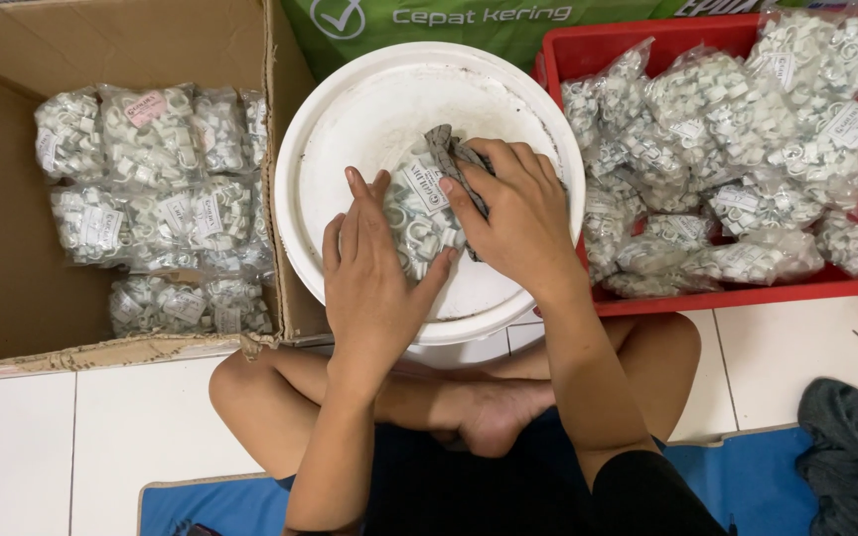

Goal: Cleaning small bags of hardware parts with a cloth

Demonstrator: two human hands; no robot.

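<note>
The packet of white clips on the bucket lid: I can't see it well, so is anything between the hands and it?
The left hand lies directly on the packet of white clips. A grey cloth sits between the right hand and the packet.

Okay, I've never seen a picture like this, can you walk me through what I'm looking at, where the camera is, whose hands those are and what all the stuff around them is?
There is one picture, taken by a camera worn on a person's head, looking straight down. The person sits cross-legged on a white tiled floor, partly on a blue mat.

In front of them is an upturned white bucket used as a small work surface. On it lies a clear bag of small white plastic clips. The left hand lies flat against that bag. The right hand presses a grey cloth onto it.

On the left, a cardboard box holds similar bags laid in rows. On the right, a red plastic tray holds a loose heap of them. A dark cloth lies at the lower right.
</note>
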